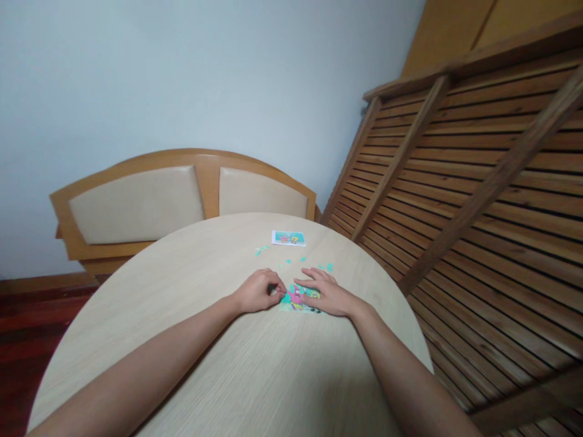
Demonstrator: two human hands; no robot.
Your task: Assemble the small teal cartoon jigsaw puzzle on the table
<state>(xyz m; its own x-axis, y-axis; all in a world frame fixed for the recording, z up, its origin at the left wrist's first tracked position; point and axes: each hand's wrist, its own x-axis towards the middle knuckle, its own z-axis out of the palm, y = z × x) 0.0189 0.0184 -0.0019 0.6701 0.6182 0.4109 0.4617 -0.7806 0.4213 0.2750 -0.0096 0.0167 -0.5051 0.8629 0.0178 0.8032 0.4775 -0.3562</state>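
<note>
A partly assembled jigsaw puzzle with a pink and a yellow cartoon figure on turquoise lies flat on the round table. My left hand is at its left edge, thumb and fingertips pinched together on a small turquoise puzzle piece. Over the right part of the puzzle rests my right hand, palm down with its fingers spread, covering some of the picture. Several loose turquoise pieces lie just beyond my hands.
A picture card with the same figures lies farther back on the table. More loose pieces are at the left, others at the right. Behind stands a padded wooden headboard; a slatted wooden frame leans along the right.
</note>
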